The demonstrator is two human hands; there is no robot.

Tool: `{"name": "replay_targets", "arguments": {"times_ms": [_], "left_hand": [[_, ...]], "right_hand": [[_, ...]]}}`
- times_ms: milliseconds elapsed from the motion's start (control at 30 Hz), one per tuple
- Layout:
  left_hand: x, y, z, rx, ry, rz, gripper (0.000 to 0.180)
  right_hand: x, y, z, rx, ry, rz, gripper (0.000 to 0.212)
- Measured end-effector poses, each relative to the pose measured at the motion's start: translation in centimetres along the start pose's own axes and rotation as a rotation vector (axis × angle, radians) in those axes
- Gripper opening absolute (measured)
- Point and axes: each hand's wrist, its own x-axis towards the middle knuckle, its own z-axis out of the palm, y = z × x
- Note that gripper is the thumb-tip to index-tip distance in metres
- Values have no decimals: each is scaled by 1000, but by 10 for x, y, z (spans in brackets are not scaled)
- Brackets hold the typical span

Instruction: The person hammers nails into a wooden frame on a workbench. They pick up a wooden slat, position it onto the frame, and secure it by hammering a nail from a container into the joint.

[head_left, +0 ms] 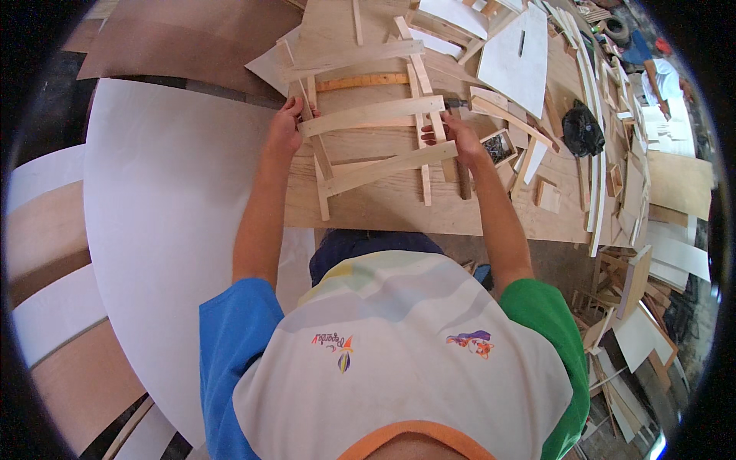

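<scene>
A light wooden frame (372,116) with several cross slats and upright legs stands over the plywood work table (376,218). My left hand (287,127) is closed on its left side, beside the end of a middle slat. On the other side my right hand (458,138) has its fingers wrapped round the right upright, between two slat ends; the wood partly hides those fingers. Close by my right hand lies a hammer (464,181), its dark head showing above the hand and its handle below.
Right of the frame are a small wooden box of nails (498,146), a black plastic bag (583,129) and loose wood pieces. A white panel (512,65) lies farther back. Large white sheets (176,230) spread out left. Another person (665,80) is at the far right.
</scene>
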Motion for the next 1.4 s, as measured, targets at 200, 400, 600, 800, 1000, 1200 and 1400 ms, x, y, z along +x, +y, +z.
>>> {"name": "replay_targets", "arguments": {"times_ms": [200, 400, 600, 800, 1000, 1200, 1400], "left_hand": [[-4, -35, -2, -12, 111, -17, 20], [0, -56, 1, 36, 89, -105, 17], [-3, -60, 6, 87, 17, -38, 22], [-21, -58, 25, 179, 92, 52, 25], [-28, -56, 36, 364, 181, 144, 38], [-20, -56, 32, 249, 179, 184, 63], [-1, -50, 23, 132, 95, 234, 56]], "right_hand": [[-14, 16, -5, 42, -77, 37, 44], [-20, 33, -26, -4, 13, 24, 24], [-18, 32, -27, 34, 19, -62, 23], [-15, 24, -24, 51, -4, -145, 22], [-6, 32, -28, 43, -25, -153, 22], [-9, 50, -37, 10, 10, -70, 25], [-14, 63, -49, 54, -5, -63, 24]]}}
